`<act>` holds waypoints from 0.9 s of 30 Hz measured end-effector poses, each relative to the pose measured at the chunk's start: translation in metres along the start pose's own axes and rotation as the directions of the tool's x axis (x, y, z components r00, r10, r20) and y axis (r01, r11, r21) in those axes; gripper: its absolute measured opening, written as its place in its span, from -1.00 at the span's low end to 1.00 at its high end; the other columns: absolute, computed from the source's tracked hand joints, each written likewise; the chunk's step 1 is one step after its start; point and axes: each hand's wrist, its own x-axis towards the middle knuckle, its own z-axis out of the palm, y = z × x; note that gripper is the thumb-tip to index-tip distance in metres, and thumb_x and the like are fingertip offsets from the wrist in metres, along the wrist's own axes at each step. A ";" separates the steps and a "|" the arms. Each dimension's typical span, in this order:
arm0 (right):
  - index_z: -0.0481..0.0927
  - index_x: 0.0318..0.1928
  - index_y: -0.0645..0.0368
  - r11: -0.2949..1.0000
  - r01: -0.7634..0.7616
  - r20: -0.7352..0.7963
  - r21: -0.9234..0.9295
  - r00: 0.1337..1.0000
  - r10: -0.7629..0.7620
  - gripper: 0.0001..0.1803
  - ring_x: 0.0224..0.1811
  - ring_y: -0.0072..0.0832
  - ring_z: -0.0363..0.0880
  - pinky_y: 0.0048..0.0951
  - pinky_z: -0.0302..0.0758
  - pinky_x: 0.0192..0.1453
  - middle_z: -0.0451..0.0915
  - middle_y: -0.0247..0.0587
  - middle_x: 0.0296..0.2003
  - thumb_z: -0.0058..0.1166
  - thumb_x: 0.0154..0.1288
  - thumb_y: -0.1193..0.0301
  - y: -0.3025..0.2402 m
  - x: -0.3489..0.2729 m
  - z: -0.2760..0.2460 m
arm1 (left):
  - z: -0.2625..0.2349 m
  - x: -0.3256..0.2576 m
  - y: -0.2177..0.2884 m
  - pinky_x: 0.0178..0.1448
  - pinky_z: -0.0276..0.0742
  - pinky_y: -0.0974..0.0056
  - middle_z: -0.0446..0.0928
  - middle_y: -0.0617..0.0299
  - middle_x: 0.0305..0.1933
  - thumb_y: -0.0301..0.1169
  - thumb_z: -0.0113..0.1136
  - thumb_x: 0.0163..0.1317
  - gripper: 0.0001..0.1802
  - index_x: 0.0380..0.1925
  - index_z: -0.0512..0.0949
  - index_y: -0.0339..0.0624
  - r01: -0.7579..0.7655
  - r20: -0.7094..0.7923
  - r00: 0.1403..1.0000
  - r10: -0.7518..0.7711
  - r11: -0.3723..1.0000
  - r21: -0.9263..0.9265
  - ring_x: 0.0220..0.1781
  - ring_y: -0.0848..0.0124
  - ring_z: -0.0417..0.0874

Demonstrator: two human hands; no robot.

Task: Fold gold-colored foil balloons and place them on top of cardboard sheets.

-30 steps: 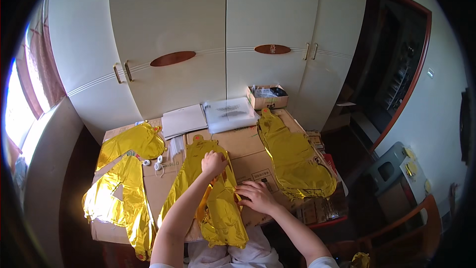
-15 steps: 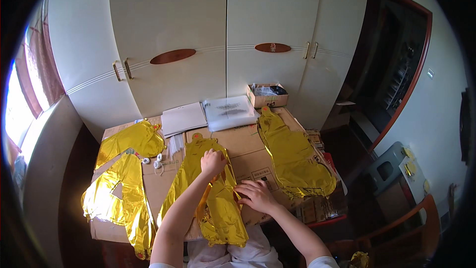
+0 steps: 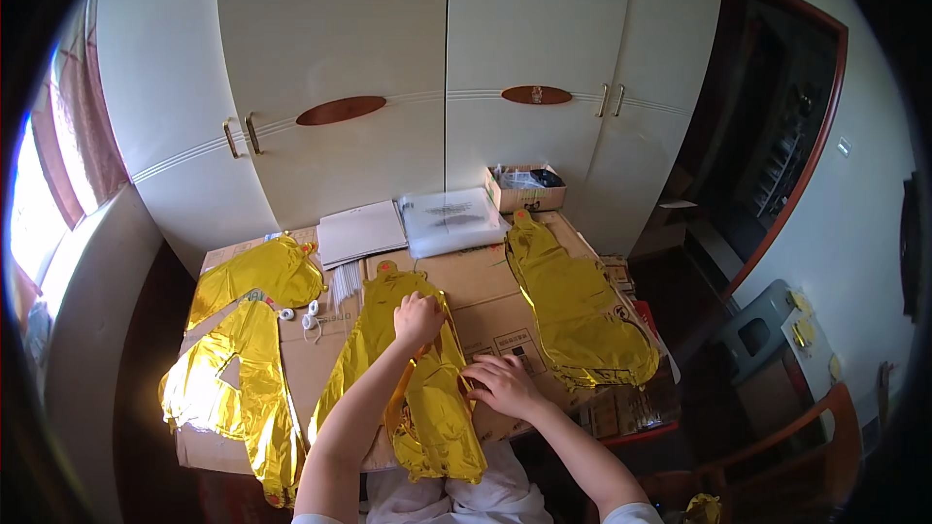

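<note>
- Item in hand: flat, uninflated gold foil balloon (image 3: 427, 398), crinkled and shiny, lying lengthwise on the middle of the cardboard-covered tabletop (image 3: 485, 306), its near end hanging over the front edge toward the person's lap.
- Left hand (image 3: 417, 318): rests on the upper part of this balloon, fingers curled together and pressing down; whether they pinch a fold of foil cannot be told.
- Right hand (image 3: 500, 383): lies flat at the balloon's right edge, fingers spread, partly on foil and partly on cardboard.
- Step, as judged: smoothing or flattening the middle balloon, one hand anchoring and the other pressing the edge.
- Next move, as judged: calls for steady pressure along the length without creasing or tearing the thin foil, and for keeping the overhanging end from sliding off.
- Left of it: two more gold foil balloons (image 3: 243, 349), overlapping, one draped over the corner.
- Right of it: a stack of gold foil balloons (image 3: 578, 311), well apart from the hands.
- Between: small white plastic pieces (image 3: 311, 315) and a bundle of thin white sticks (image 3: 345, 281).
- Far edge: clear plastic packet (image 3: 451, 220), grey flat folder (image 3: 359, 233), small open cardboard box (image 3: 524, 191).
- Behind: white cupboard doors (image 3: 388, 68).
</note>
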 end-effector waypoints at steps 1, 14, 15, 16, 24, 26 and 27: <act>0.55 0.02 -0.06 1.000 0.003 0.001 -0.003 1.000 -0.003 -0.57 0.23 -0.49 0.41 -0.17 0.23 0.20 0.59 -0.48 0.00 0.25 0.14 0.16 0.000 0.000 0.000 | -0.001 -0.001 0.000 0.07 0.44 0.06 0.52 0.15 -0.14 -0.18 0.22 0.10 -0.80 -0.36 0.63 -0.02 0.001 -0.013 1.000 -0.001 1.000 0.011 0.05 0.19 0.51; 0.60 -0.02 -0.09 0.999 0.007 -0.018 -0.050 1.000 -0.008 -0.61 0.20 -0.49 0.44 -0.20 0.27 0.16 0.61 -0.53 0.00 0.23 0.15 0.12 0.001 -0.002 0.002 | -0.020 -0.097 0.021 -0.03 0.40 0.13 0.54 0.23 0.04 -0.37 0.15 0.05 -0.73 -0.20 0.55 -0.10 -0.587 0.178 0.803 0.568 0.806 0.076 0.06 0.29 0.53; 0.61 -0.02 -0.09 0.999 0.002 -0.012 -0.054 1.000 -0.003 -0.61 0.20 -0.50 0.44 -0.20 0.27 0.16 0.61 -0.53 0.00 0.23 0.15 0.11 0.002 -0.002 0.001 | -0.027 -0.101 0.025 -0.05 0.40 0.15 0.53 0.22 0.01 -0.36 0.20 -0.02 -0.71 -0.22 0.55 -0.11 -0.598 0.154 0.799 0.581 0.795 0.107 0.03 0.28 0.53; 0.62 -0.04 -0.08 0.999 0.002 -0.029 -0.046 1.000 -0.003 -0.62 0.20 -0.49 0.44 -0.21 0.27 0.16 0.62 -0.51 -0.02 0.23 0.14 0.12 0.000 -0.001 -0.001 | -0.035 -0.103 0.029 -0.08 0.40 0.18 0.51 0.22 -0.02 -0.35 0.25 -0.08 -0.67 -0.24 0.56 -0.13 -0.608 0.130 0.793 0.595 0.782 0.137 0.00 0.28 0.52; 0.61 -0.03 -0.08 1.000 0.002 0.000 -0.021 1.000 -0.002 -0.64 0.20 -0.48 0.44 -0.21 0.23 0.21 0.64 -0.49 -0.04 0.22 0.16 0.15 -0.002 0.002 -0.001 | -0.001 -0.072 0.012 -0.12 0.42 0.19 0.49 0.16 -0.06 -0.34 0.28 -0.14 -0.63 -0.26 0.56 -0.21 -0.519 -0.033 0.839 0.543 0.818 0.249 -0.09 0.24 0.52; 0.61 -0.04 -0.08 1.000 -0.004 0.004 -0.015 1.000 0.004 -0.64 0.20 -0.47 0.44 -0.22 0.23 0.21 0.63 -0.49 -0.04 0.22 0.16 0.15 -0.002 0.001 -0.002 | -0.001 -0.063 0.015 -0.14 0.42 0.19 0.50 0.16 -0.07 -0.35 0.23 -0.06 -0.68 -0.26 0.56 -0.21 -0.491 -0.074 0.848 0.526 0.829 0.268 -0.10 0.25 0.52; 0.61 -0.04 -0.08 1.000 -0.006 0.007 -0.012 1.000 0.006 -0.64 0.20 -0.47 0.44 -0.22 0.23 0.21 0.63 -0.49 -0.04 0.22 0.16 0.15 -0.002 0.001 -0.003 | 0.000 -0.060 0.014 -0.14 0.42 0.20 0.51 0.17 -0.09 -0.34 0.19 -0.02 -0.71 -0.27 0.57 -0.21 -0.481 -0.084 0.848 0.524 0.826 0.295 -0.11 0.26 0.53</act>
